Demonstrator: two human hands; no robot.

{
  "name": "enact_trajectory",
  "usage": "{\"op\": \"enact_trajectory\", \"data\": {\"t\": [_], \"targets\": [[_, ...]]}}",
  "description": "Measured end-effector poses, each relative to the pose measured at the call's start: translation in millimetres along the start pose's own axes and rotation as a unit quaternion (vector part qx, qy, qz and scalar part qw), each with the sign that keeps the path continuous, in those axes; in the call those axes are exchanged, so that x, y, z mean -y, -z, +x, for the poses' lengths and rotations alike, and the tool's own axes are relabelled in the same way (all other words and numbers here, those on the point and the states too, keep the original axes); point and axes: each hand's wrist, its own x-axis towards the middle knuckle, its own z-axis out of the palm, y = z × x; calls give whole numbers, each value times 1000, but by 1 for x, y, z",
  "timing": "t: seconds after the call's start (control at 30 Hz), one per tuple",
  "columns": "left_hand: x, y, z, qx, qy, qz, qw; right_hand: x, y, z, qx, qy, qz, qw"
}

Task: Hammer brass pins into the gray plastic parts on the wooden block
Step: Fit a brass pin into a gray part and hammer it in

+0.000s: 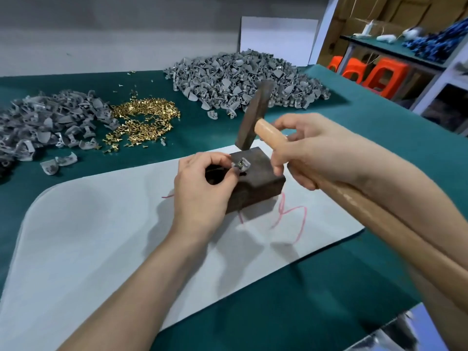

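A dark wooden block (258,173) stands on a pale grey mat (101,236). On its top lies a gray plastic part (240,166) with a brass pin standing in it. My left hand (202,181) pinches that part at the block's left edge. My right hand (311,153) grips the wooden handle of a hammer (255,115) close to its dark metal head, which hangs tilted above the block's far edge, a little behind the part.
A pile of brass pins (144,120) lies at the back left, between two heaps of gray plastic parts (45,122) (243,79). A pink string (291,216) curls on the mat to the right of the block. The green table's edge runs along the right.
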Motion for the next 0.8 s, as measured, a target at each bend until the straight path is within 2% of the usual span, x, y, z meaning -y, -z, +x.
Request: {"op": "enact_trajectory", "data": {"t": [0.13,0.3,0.5,0.67,0.8], "targets": [[1,2,-1,-17,-11,7,1000,9,7,-15,1,53,-112,992],[-4,4,-2,-21,-37,49,998,11,2,-28,8,80,-137,987],[-4,5,-3,-15,-41,49,998,22,6,-30,-32,106,-161,981],[-3,6,-2,-11,-47,62,997,18,-9,-30,1,63,-231,971],[-4,5,-3,-19,-45,58,997,24,1,-28,-58,109,-205,971]]}}
